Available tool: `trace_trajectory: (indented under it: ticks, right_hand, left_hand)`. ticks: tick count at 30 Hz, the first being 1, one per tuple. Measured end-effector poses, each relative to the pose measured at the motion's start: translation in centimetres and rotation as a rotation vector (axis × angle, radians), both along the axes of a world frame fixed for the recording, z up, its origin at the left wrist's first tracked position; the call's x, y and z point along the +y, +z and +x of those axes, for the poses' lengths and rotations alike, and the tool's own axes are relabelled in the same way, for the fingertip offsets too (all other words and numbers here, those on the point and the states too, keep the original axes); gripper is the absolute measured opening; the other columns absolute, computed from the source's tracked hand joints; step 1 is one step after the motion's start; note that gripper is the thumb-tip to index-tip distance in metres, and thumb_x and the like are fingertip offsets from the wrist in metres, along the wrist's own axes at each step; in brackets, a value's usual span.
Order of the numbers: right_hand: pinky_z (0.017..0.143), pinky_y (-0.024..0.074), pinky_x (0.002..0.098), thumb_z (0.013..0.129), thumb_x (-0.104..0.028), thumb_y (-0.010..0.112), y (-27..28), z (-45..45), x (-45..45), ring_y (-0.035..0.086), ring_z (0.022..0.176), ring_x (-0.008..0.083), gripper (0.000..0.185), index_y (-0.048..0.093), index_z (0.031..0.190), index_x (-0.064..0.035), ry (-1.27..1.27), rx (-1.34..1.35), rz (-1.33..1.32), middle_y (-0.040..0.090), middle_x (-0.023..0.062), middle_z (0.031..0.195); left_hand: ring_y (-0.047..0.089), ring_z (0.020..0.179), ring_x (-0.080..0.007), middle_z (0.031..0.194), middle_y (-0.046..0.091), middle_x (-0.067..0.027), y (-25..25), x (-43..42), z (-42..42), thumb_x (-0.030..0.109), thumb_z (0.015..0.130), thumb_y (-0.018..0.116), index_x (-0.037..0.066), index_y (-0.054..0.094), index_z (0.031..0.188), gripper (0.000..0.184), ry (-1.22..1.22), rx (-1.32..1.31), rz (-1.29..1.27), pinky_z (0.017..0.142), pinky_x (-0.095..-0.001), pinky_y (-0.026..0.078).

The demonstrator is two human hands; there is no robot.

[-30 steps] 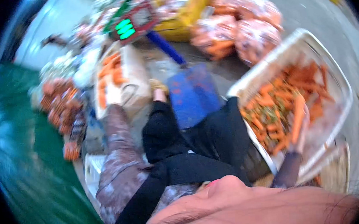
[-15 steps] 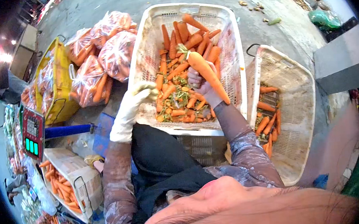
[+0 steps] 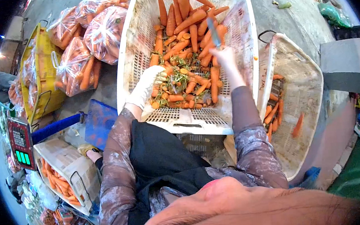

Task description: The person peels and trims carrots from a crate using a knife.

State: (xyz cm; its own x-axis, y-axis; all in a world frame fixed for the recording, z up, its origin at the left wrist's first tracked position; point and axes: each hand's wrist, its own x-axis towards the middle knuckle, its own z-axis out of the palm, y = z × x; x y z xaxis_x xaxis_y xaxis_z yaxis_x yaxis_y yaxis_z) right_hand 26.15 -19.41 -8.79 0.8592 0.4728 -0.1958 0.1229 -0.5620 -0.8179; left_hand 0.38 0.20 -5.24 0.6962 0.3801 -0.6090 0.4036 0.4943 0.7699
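Observation:
My left hand [image 3: 147, 86], in a white glove, is over the left side of a large white plastic crate [image 3: 124, 59]. Its fingers are loosely bent and apart beside carrot pieces, with nothing visible in them. My bare right hand [image 3: 225, 60] is closed around a knife [image 3: 214, 31], its greyish blade pointing away over the carrots and blurred by motion. Whole carrots [image 3: 184, 8] lie at the crate's far end. Cut carrot ends and green tops [image 3: 181, 76] cover the nearer part. In the white crate on the right [image 3: 299, 67], a blurred carrot [image 3: 298, 125] shows against the wall.
Clear bags of carrots [image 3: 105, 33] stand on the floor at left, beside a yellow crate [image 3: 43, 70]. A scale with a lit display [image 3: 23, 156] and a blue platform [image 3: 100, 124] is nearer. Below it, another white crate [image 3: 85, 173] holds carrots. A grey block [image 3: 347, 65] stands at right.
The carrot that my right hand held up has left it; a blurred carrot now appears in the right crate. My right hand has moved right, with the knife now visible. The view has shifted.

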Motion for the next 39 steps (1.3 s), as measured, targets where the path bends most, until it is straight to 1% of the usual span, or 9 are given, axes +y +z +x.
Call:
trace_trajectory:
  ticks: [4, 12, 18, 22, 25, 28, 31, 36, 39]
  right_hand:
    - [0.067, 0.051, 0.0421, 0.065, -0.039, 0.077, -6.2, -1.0, 2.2, 0.064, 0.076, 0.0345, 0.048, 0.063, 0.081, 0.0051, -0.113, -0.22, -0.582, 0.064, 0.0227, 0.083]
    - [0.075, 0.0504, 0.0426, 0.07, -0.034, 0.073, -10.6, 0.8, 7.4, 0.063, 0.087, 0.0348, 0.054, 0.05, 0.1, 0.0038, -0.361, -0.11, -0.542, 0.064, 0.0207, 0.093]
    - [0.039, 0.0313, 0.0223, 0.081, -0.025, 0.064, -5.2, -3.3, 8.2, 0.036, 0.043, 0.0096, 0.022, 0.049, 0.082, -0.0089, -0.49, 0.83, 0.458, 0.047, 0.0021, 0.064]
    - [0.039, 0.033, 0.0191, 0.083, -0.029, 0.059, 0.4, -8.3, 9.7, 0.036, 0.041, 0.0067, 0.022, 0.047, 0.079, -0.0117, -0.525, 1.162, 0.492, 0.049, -0.0004, 0.063]
    - [0.037, 0.0316, 0.0186, 0.083, -0.028, 0.059, 4.1, -11.7, 8.1, 0.036, 0.039, 0.0068, 0.022, 0.046, 0.078, -0.0108, -0.212, 1.326, 0.367, 0.046, -0.0019, 0.058]
    - [0.041, 0.0317, 0.0203, 0.085, -0.023, 0.06, 10.0, -13.6, 6.3, 0.039, 0.044, 0.0048, 0.017, 0.052, 0.082, -0.0079, 0.155, 0.849, 0.139, 0.044, -0.0043, 0.058]
    - [0.054, 0.0363, 0.0189, 0.083, -0.016, 0.065, 11.4, -12.5, 2.6, 0.045, 0.061, 0.0023, 0.016, 0.058, 0.083, -0.0018, 0.156, 0.212, 0.267, 0.052, -0.0038, 0.068]
    - [0.049, 0.0314, 0.0172, 0.089, -0.016, 0.059, 9.2, -12.0, -0.4, 0.04, 0.056, 0.0013, 0.013, 0.055, 0.083, -0.0049, -0.037, 0.088, 0.475, 0.046, -0.0077, 0.063]
    - [0.045, 0.0304, 0.0208, 0.09, -0.019, 0.058, 9.6, -13.3, 1.1, 0.037, 0.053, 0.0021, 0.02, 0.052, 0.075, -0.0057, -0.058, 0.077, 0.575, 0.043, -0.0078, 0.058]
  left_hand:
    - [0.055, 0.068, -0.0115, 0.078, 0.06, -0.0014, -0.5, 0.2, 0.6, 0.032, 0.081, 0.06, 0.01, 0.061, 0.089, 0.024, -0.112, -0.018, 0.083, 0.062, -0.0245, 0.043]
    - [0.054, 0.067, -0.0075, 0.078, 0.058, 0.0004, 0.3, -0.9, 3.2, 0.026, 0.084, 0.059, 0.007, 0.058, 0.087, 0.019, -0.201, -0.138, 0.196, 0.061, -0.0219, 0.043]
    - [0.054, 0.067, -0.0084, 0.08, 0.058, 0.0008, -0.4, 0.0, 4.7, 0.026, 0.085, 0.058, 0.01, 0.055, 0.092, 0.018, 0.113, -0.096, -0.088, 0.06, -0.0211, 0.043]
    - [0.054, 0.067, -0.0108, 0.081, 0.058, -0.0028, -0.9, -0.1, 5.2, 0.042, 0.081, 0.063, 0.009, 0.053, 0.09, 0.035, 0.268, -0.02, -0.132, 0.06, -0.0267, 0.044]
    - [0.056, 0.076, -0.0164, 0.09, 0.056, -0.0071, -0.8, 0.6, 5.0, 0.051, 0.076, 0.065, 0.006, 0.05, 0.101, 0.054, 0.26, 0.042, -0.504, 0.065, -0.0301, 0.048]
    - [0.059, 0.084, -0.0235, 0.093, 0.057, -0.0122, -1.5, -0.2, 6.1, 0.044, 0.078, 0.067, 0.002, 0.044, 0.114, 0.06, 0.511, -0.123, -0.673, 0.074, -0.0362, 0.051]
    - [0.058, 0.088, -0.0238, 0.104, 0.058, -0.0131, 1.0, 0.5, 4.9, 0.038, 0.08, 0.068, 0.004, 0.044, 0.121, 0.058, 0.389, -0.354, -0.647, 0.079, -0.0389, 0.049]
    - [0.058, 0.096, -0.0224, 0.112, 0.057, -0.0116, 3.1, 0.2, 4.8, 0.046, 0.075, 0.069, 0.012, 0.041, 0.128, 0.07, 0.172, -0.73, -0.449, 0.086, -0.0376, 0.048]
    - [0.056, 0.104, -0.0232, 0.114, 0.056, -0.0098, 3.4, -0.5, 5.0, 0.026, 0.077, 0.072, 0.014, 0.042, 0.126, 0.059, 0.198, -0.796, -0.472, 0.094, -0.0384, 0.046]
